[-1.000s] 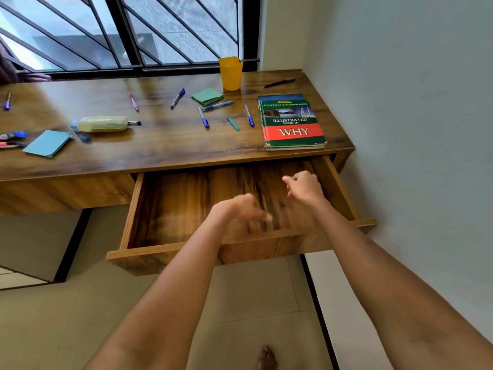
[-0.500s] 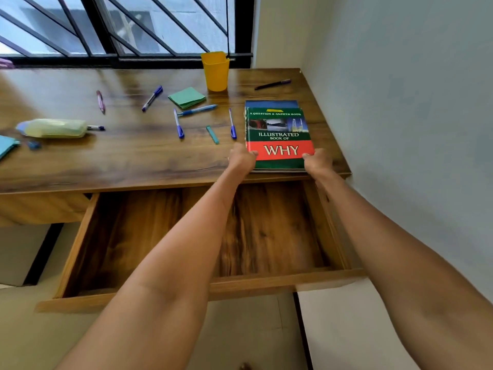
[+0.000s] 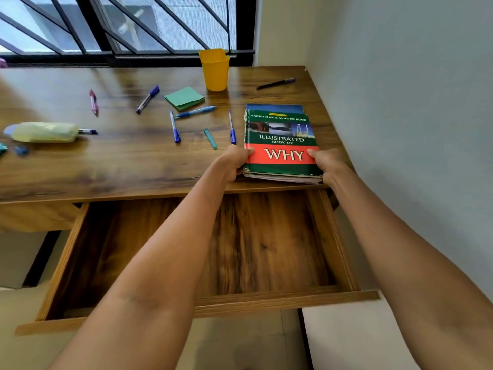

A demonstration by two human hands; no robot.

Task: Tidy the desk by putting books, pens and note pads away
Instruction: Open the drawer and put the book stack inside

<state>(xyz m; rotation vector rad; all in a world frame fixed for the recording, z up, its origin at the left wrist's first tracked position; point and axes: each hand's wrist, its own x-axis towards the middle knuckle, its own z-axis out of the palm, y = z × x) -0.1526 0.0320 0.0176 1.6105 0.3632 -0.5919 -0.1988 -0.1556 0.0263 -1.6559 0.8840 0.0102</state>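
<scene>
Drawer [image 3: 266, 249] under worktop [image 3: 120, 161] pulled out, nothing visible inside. Yellow cup [image 3: 214, 69] upright at back, contents not visible. Left hand [image 3: 234, 162] and right hand [image 3: 329, 162] grip the near corners of the book stack [image 3: 281, 141], which lies at the worktop's right front edge; two books visible. Loose pens nearby: seven counted. One green note pad [image 3: 184, 98].

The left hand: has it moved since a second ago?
Yes. The left hand has gone from over the open drawer up to the desk, and now grips the left edge of the WHY book.
</scene>
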